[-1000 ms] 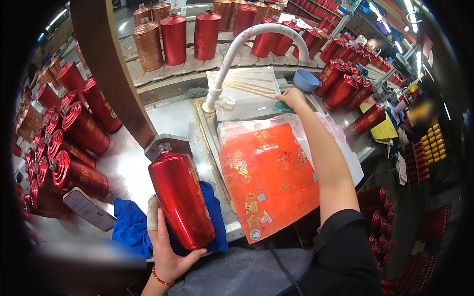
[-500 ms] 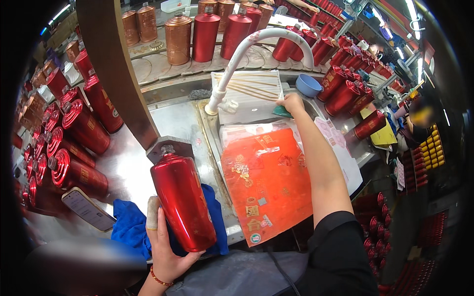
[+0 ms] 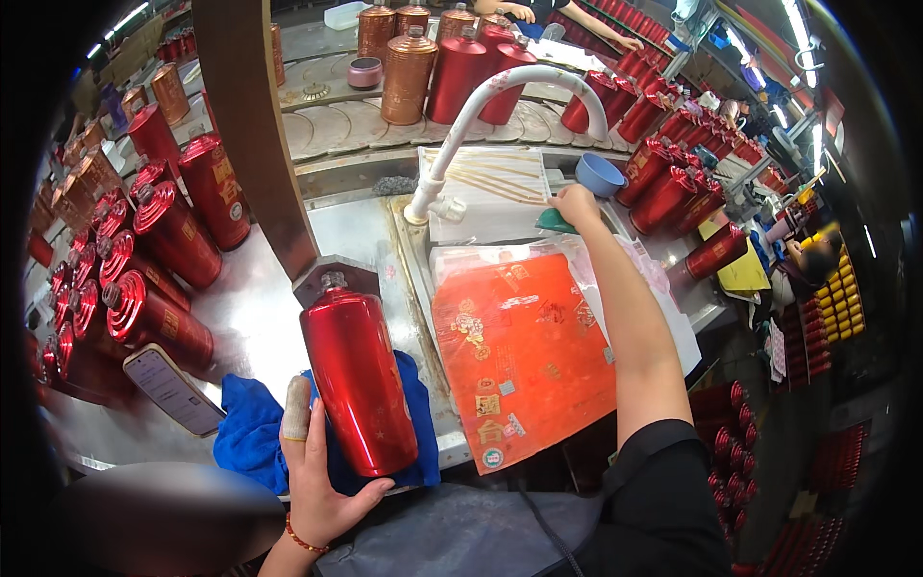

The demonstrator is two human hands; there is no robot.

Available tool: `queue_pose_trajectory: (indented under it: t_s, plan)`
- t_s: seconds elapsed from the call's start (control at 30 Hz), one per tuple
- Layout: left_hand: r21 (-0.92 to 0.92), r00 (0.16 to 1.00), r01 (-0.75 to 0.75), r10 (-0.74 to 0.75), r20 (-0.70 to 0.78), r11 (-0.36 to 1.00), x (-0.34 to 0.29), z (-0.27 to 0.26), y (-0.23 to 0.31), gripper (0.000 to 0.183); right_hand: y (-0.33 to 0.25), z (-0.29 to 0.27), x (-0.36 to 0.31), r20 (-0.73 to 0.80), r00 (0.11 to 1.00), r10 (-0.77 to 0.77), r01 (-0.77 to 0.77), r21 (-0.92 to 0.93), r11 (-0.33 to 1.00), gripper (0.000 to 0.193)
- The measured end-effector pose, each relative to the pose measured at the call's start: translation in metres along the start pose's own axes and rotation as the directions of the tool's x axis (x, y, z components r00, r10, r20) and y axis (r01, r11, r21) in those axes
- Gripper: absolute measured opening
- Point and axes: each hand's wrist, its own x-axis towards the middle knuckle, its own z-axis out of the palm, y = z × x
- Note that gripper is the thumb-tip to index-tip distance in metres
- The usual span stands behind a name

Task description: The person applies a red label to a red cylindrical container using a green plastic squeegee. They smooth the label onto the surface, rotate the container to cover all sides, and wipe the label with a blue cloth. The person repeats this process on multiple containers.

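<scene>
A shiny red metallic bottle (image 3: 361, 385) leans over a blue cloth (image 3: 248, 438), its capped neck pointing away from me. My left hand (image 3: 322, 486) cradles it, fingers along its left side and thumb by its base; one fingertip wears a pale cover. Out ahead, my right hand (image 3: 579, 207) is closed on a flat green piece (image 3: 555, 221), which looks like a scraper. That hand is at the right edge of a white ribbed tray (image 3: 481, 223) with several tan strips across it. Nearer me lies an orange-red sheet (image 3: 529, 375) with gold and grey stickers.
A white curved tap (image 3: 452, 135) arches over the sink. Red bottles (image 3: 178, 236) crowd the left side, with a phone (image 3: 173, 389) beside them. A blue bowl (image 3: 600, 174) stands right of the tray. Copper and red bottles stand on the conveyor (image 3: 336, 135) behind; another person's hands (image 3: 625, 42) show beyond.
The view has shifted slightly. Bottles on the conveyor have moved right, and a small pinkish round tin has appeared there. My left thumb has eased away from the bottle's base.
</scene>
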Motion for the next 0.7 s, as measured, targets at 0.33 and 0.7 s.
queue_pose_trajectory:
  t_s: [0.33,0.7]
  plan:
    - [0.022,1.0,0.026,-0.026,0.004,0.999,-0.003,0.001,-0.004,0.116,0.005,0.043,0.014,0.034,0.982,0.188,-0.19,0.28,0.941,0.06]
    - [0.001,0.999,-0.033,0.033,-0.014,0.999,0.0,-0.007,-0.005,0.111,-0.023,-0.015,-0.027,-0.204,0.974,-0.096,0.029,-0.311,0.95,0.024]
